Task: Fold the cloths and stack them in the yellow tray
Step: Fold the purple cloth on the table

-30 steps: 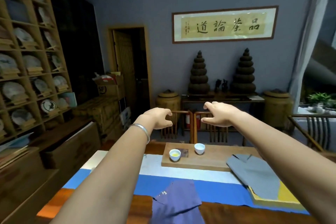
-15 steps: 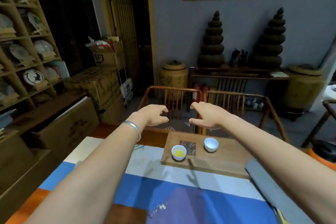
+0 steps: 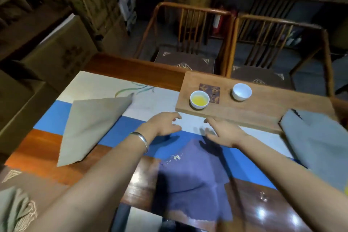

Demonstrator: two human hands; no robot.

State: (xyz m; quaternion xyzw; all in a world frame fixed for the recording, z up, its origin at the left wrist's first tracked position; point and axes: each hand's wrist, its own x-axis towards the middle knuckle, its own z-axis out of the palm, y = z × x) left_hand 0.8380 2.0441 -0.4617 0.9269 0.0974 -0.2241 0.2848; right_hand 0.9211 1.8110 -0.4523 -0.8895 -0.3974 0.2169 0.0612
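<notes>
Both hands hover with loose, empty fingers: the left hand (image 3: 163, 124) and the right hand (image 3: 223, 132). The purple cloth (image 3: 194, 181) lies at 6 o'clock from them, untouched.

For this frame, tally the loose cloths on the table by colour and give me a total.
Beige cloth: 1
Purple cloth: 1
Grey cloth: 1
Total: 3
None is folded into a stack yet; both hands, left hand and right hand, hover open above the purple one.

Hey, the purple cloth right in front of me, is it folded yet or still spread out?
Spread out. The purple cloth lies flat as one layer on the table, corners out, no fold visible. Neither the left hand nor the right hand grips it.
</notes>
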